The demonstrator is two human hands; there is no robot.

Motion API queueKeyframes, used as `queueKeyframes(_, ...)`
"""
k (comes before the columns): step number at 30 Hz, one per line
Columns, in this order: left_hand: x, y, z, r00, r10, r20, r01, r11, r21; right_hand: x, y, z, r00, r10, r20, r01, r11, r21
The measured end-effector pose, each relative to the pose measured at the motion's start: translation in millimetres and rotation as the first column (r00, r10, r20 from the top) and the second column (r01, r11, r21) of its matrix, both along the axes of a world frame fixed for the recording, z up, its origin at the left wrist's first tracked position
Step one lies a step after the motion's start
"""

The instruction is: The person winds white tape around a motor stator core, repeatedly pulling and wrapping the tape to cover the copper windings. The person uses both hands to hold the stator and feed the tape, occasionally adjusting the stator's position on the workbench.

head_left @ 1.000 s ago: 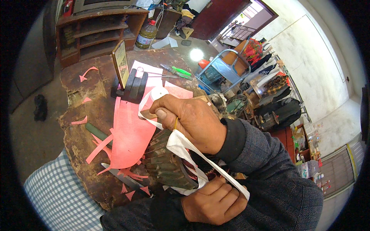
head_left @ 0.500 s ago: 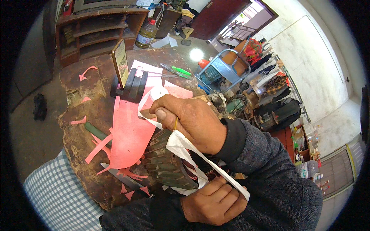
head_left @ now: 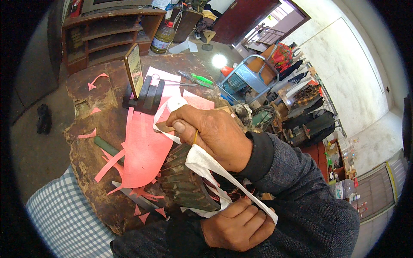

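Okay, tabletop (head_left: 112, 129): ragged left edge, worn brown wood showing inside it. Pink sheet (head_left: 146, 148) lies on it, just beside green finned housing (head_left: 185, 180). Right hand (head_left: 215, 137) raised above housing, grip clamped on white strip; left hand (head_left: 241, 228) lower, by housing's rim, fist closed on same. White strip (head_left: 198, 160) spans gap between hands.
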State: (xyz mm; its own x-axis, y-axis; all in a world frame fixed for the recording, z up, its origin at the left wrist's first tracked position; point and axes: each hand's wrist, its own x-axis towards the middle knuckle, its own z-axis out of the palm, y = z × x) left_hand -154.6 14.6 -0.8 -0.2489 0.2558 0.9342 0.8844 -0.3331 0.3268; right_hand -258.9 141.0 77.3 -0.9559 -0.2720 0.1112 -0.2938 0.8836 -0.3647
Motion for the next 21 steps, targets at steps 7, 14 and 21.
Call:
queueKeyframes(7, -1.7, -0.1, 1.0, 1.000, 0.012, -0.017, -0.012, 1.000, 0.016, 0.2, -0.2, 0.5, 1.000, 0.010, 0.005, -0.010, 0.999, 0.034)
queueKeyframes(14, -2.7, -0.5, 2.1, 1.000, -0.026, 0.006, 0.026, 0.999, 0.028, 0.2, -0.9, 0.2, 1.000, 0.001, 0.014, -0.002, 0.999, 0.038)
queueKeyframes(21, -1.4, -1.0, 2.7, 1.000, -0.008, 0.010, 0.008, 1.000, 0.023, 0.7, -1.3, 0.4, 1.000, 0.010, 0.019, -0.011, 0.999, 0.034)
